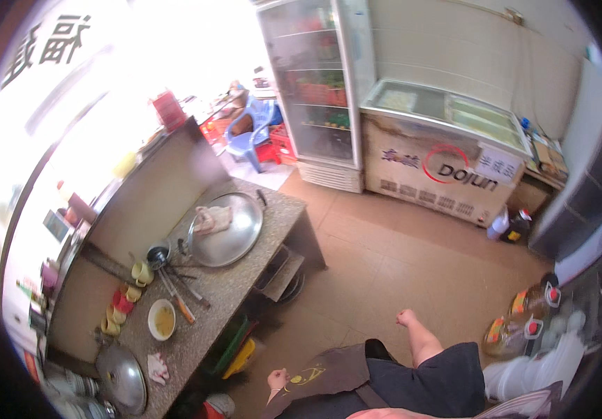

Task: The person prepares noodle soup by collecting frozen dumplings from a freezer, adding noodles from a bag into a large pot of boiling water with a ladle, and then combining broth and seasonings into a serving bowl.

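My left hand, with a thin band at the wrist, hangs low beside the dark apron with its yellow print. Its fingers are curled and nothing shows in them. My right hand is swung out over the brown tiled floor, fingers folded, no object visible. Neither hand touches the stone counter on the left. On that counter a white bowl holds yellowish liquid, near several long-handled utensils. A large metal lid bears a pale cloth.
Another lid and a crumpled cloth lie at the counter's near end, with several cups along its back. A glass-door fridge and a chest freezer stand ahead. Oil jugs sit right; a blue chair is farther off.
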### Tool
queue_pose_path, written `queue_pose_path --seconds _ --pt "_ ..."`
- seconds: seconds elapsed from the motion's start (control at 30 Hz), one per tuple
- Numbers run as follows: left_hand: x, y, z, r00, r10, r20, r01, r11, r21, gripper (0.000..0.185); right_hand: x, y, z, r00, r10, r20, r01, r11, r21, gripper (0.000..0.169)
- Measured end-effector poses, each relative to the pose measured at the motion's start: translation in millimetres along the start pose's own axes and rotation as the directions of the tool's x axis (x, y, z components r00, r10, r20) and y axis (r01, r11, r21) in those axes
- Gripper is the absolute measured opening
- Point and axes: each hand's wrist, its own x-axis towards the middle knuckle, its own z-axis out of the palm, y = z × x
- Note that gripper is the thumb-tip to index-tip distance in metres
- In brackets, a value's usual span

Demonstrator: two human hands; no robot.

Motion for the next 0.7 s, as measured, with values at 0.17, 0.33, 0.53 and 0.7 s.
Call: queue_pose_path --seconds 0.17,0.33,0.53,0.7 --pt "-3 -111 -55 0.983 0.092 -0.156 -0.044 0.957 0.287 0.025 17 -58 57 0.968 -0.225 0.111 0.227 0.974 -0.009 0.019" --pt "-56 -172 -73 0.902 -0.182 -0.393 0.276 0.941 0.198 0.031 -1 -132 107 0.831 -0.455 0.319 0.477 0.879 0.009 0.024" --pt "-104 -214 -70 0.790 -0.376 -0.485 0.412 0.910 -0.034 0.031 -43 -166 128 0.673 -0.497 0.548 0.619 0.784 -0.049 0.026" --pt "-91 -216 -54 0.827 -0.413 -0.380 0.417 0.906 -0.076 0.029 -31 -148 114 0.713 -0.447 0.541 0.616 0.768 -0.177 0.026"
